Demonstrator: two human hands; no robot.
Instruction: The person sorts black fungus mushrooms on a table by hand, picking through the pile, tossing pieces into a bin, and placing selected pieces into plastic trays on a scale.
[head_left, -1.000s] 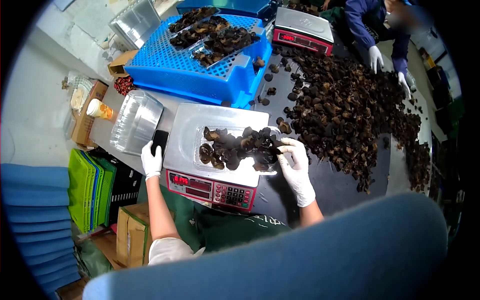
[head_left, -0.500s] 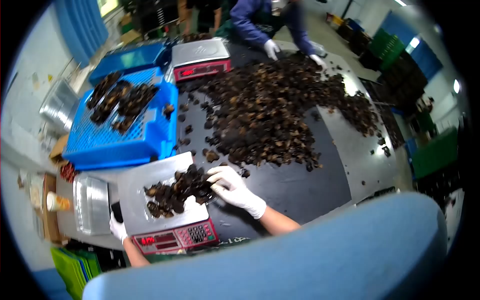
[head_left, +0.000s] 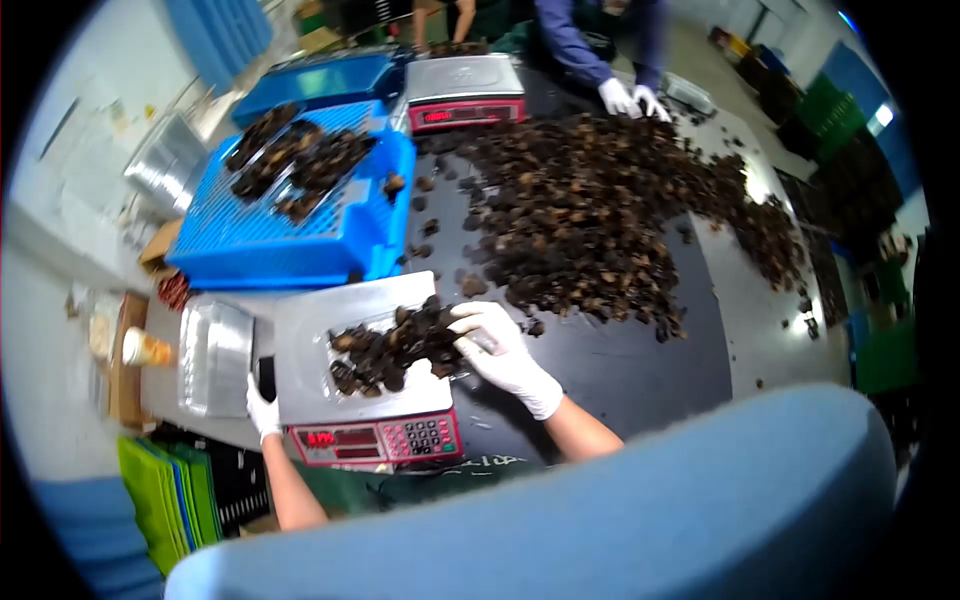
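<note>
A clear plastic tray (head_left: pixel 330 352) heaped with dark brown mushroom-like pieces (head_left: pixel 392 350) rests on the steel pan of a red-framed digital scale (head_left: pixel 375 440). My right hand (head_left: pixel 508 358), in a white glove, is at the right end of that heap. Its curled fingers and thumb close on dark pieces there, with the fingertips partly hidden. At the scale's left edge, my gloved left hand (head_left: pixel 263 410) grips a small black object (head_left: pixel 266 378) whose kind I cannot make out. A small white patch near the heap's front is unclear.
A large pile of the same pieces (head_left: pixel 590 220) covers the table. Behind my scale are a blue crate (head_left: pixel 290 262) bearing filled trays and a second scale (head_left: pixel 465 85). Empty clear trays (head_left: pixel 215 355) stand left. A co-worker's gloved hands (head_left: pixel 630 98) work at the far side.
The whole view has shifted, so the scale and crate appear farther right and higher. Both my hands keep their places at the scale. The co-worker's hands have come closer together.
</note>
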